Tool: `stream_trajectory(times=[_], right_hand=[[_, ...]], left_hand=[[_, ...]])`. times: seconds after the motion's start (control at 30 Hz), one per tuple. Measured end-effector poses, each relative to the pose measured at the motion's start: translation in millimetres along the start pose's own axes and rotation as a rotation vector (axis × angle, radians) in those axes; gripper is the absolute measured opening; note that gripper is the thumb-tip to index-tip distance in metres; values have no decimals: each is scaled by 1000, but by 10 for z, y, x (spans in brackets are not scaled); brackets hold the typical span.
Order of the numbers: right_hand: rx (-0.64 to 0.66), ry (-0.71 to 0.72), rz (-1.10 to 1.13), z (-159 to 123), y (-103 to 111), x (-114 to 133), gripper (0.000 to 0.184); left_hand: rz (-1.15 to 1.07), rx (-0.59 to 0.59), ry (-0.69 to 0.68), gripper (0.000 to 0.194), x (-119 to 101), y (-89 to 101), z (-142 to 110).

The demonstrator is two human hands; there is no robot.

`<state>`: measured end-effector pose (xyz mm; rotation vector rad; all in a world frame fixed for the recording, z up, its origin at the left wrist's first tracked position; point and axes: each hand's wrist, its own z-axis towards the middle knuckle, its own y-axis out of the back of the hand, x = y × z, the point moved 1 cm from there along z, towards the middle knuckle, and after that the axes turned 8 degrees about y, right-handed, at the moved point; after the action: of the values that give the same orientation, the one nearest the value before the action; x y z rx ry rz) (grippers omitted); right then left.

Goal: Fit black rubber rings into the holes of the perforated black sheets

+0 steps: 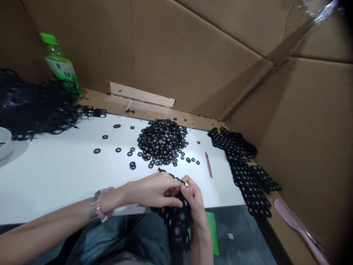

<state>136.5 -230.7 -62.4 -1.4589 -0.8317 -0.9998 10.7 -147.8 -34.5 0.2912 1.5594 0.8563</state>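
We see a black dotted sheet held at the near edge of the white table, its upper part under the hands and its lower part hanging toward the lap. The right hand has thumb and forefinger closed together on the sheet's upper border, its palm along the side. The left hand lies over the sheet, thumb stretched out and parted from the forefinger; its other fingertips are partly hidden, so we cannot tell whether they pinch anything. From the way it bends and droops, we judge the sheet light, soft and floppy, perhaps a little grippy, with thin joins between dots that might tear; we would take hold at the border, with a second grip supporting the hanging part. Its long axis slopes from the far left corner, which points toward the pile of small discs, down and rightward to the lap.
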Motion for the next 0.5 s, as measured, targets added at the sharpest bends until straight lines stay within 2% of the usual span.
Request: stream_trajectory(times=[0.13, 0.23, 0.33, 0.43, 0.5], right_hand=[[50, -36, -53, -20, 59, -30, 23], [4, -38, -122, -26, 80, -36, 17], [-42, -53, -216, -53, 112, -15, 26], [45, -84, -228, -87, 164, 12, 41], [117, -85, -229, -90, 190, 29, 41]], left_hand=[[-25, -25, -24, 34, 63, 8, 23], [31, -56, -22, 28, 78, 16, 37], [55, -53, -7, 23, 115, 35, 43], [-16, -63, 22, 28, 182, 63, 34], [-72, -106, 40, 30, 224, 71, 24]])
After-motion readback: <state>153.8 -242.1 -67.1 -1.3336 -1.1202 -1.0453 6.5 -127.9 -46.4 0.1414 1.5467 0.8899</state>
